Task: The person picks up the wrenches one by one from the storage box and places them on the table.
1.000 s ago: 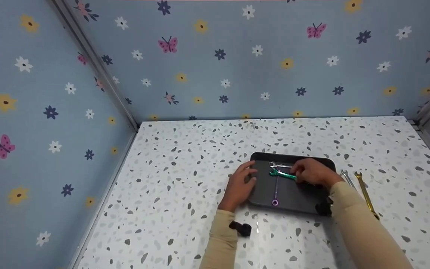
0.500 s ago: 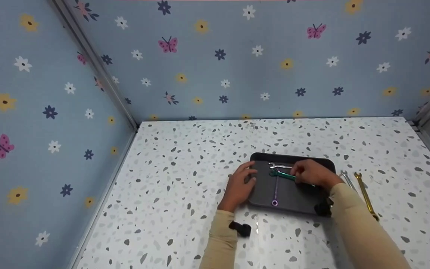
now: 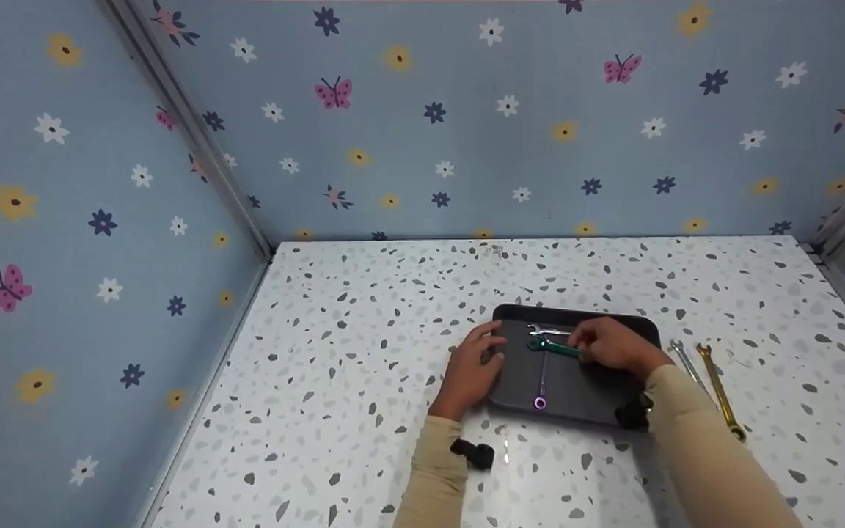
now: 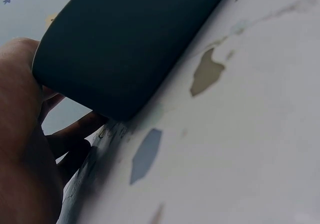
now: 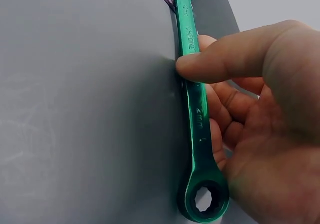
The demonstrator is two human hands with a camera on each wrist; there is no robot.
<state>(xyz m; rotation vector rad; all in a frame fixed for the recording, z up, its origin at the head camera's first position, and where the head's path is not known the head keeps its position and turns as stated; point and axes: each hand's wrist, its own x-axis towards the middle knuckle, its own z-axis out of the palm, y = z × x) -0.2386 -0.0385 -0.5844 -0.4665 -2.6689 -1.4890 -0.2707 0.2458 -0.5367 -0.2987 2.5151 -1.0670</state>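
My right hand (image 3: 613,345) pinches a green combination wrench (image 5: 195,104) by its shaft, thumb on top, fingers behind. In the right wrist view its ring end points toward the palm, and the open end is at the top. The wrench lies low over the dark grey tray (image 3: 576,385). Inside the tray, a purple wrench (image 3: 543,378) reaches toward the front edge, its upper end beneath the green one. A silver wrench (image 3: 553,332) lies behind, partly hidden by the right hand. My left hand (image 3: 470,370) holds the tray's left rim, with fingers against its wall (image 4: 125,39).
On the speckled white table (image 3: 364,330), a second silver wrench (image 3: 689,361) and a gold wrench (image 3: 719,392) lie right of the tray, beside the right forearm. Flower-patterned panels (image 3: 466,147) stand behind and at the sides.
The green wrench has tilted slightly in the right hand's pinch, with little other motion. The left hand keeps its place on the tray. The head view has shifted slightly.
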